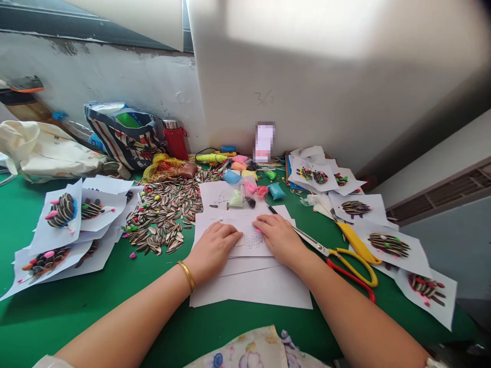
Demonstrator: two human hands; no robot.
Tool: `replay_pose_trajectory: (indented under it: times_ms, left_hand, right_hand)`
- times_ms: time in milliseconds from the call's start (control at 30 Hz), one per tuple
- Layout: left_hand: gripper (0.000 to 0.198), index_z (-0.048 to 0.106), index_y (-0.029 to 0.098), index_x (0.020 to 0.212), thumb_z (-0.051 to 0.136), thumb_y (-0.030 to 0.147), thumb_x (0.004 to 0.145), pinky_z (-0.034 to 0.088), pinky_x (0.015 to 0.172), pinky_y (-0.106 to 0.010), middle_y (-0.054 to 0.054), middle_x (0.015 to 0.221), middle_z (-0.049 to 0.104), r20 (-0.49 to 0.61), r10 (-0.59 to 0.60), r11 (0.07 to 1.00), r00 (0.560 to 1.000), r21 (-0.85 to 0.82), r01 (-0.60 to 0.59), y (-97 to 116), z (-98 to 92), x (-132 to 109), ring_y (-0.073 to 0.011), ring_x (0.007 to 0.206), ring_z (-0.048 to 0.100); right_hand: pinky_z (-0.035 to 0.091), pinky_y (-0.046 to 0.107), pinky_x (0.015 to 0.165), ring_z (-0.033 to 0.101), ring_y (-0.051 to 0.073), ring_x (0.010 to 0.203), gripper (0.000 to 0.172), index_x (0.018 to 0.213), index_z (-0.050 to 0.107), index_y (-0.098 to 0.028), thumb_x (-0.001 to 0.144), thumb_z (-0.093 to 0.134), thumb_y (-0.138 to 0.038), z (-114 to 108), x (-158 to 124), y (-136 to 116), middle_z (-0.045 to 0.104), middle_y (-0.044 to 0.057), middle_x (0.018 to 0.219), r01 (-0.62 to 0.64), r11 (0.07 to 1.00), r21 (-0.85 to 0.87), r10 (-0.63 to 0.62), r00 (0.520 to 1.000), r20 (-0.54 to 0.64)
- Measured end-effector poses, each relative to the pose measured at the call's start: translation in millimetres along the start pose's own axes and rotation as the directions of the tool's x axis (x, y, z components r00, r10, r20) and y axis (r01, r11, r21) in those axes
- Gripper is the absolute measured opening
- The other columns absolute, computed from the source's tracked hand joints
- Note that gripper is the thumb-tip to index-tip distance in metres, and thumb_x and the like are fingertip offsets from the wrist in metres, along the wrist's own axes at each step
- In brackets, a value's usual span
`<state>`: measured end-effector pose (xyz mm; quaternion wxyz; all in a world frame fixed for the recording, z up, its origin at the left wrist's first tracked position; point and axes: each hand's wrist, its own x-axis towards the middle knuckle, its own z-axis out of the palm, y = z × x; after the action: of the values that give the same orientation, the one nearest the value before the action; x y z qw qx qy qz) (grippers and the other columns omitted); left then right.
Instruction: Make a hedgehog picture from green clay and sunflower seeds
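Both of my hands lie flat on a stack of white paper sheets (253,289), fingertips nearly meeting over a pencil sketch (250,237). My left hand (213,250) wears a gold bangle (186,276) at the wrist and holds nothing. My right hand (280,240) also holds nothing, and its wrist lies close to the blades of scissors (347,266) with yellow and red handles. Left of the paper spreads a heap of striped sunflower seeds (163,214). Small bags of coloured modelling clay (245,184) lie beyond the stack.
Papers bearing seed-and-clay pictures (57,230) overlap at the left, with more (391,250) at the right, on a green table (76,312). A striped bag (125,135), red flask (176,143) and cloth bag (42,151) stand along the white wall (115,76).
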<state>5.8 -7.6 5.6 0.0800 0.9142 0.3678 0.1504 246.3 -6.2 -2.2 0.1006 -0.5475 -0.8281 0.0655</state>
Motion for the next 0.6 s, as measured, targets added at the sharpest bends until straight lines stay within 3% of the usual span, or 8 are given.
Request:
replay_pose_trajectory:
  times_ms: [600]
  left_hand:
    - [0.044, 0.064, 0.028, 0.121, 0.044, 0.005, 0.089, 0.041, 0.101, -0.046, -0.005, 0.112, 0.061, 0.013, -0.057, 0.994, 0.998, -0.092, 0.058, -1.2, 1.0, 2.7, -0.0218, 0.103, 0.053]
  right_hand:
    - [0.040, 0.043, 0.103, 0.046, 0.026, 0.122, 0.044, 0.130, 0.061, -0.026, 0.091, 0.046, -0.012, -1.1, -0.5, -2.0, 0.056, 0.005, 0.138, -0.011, 1.000, 0.010, 0.011, 1.000, 0.000]
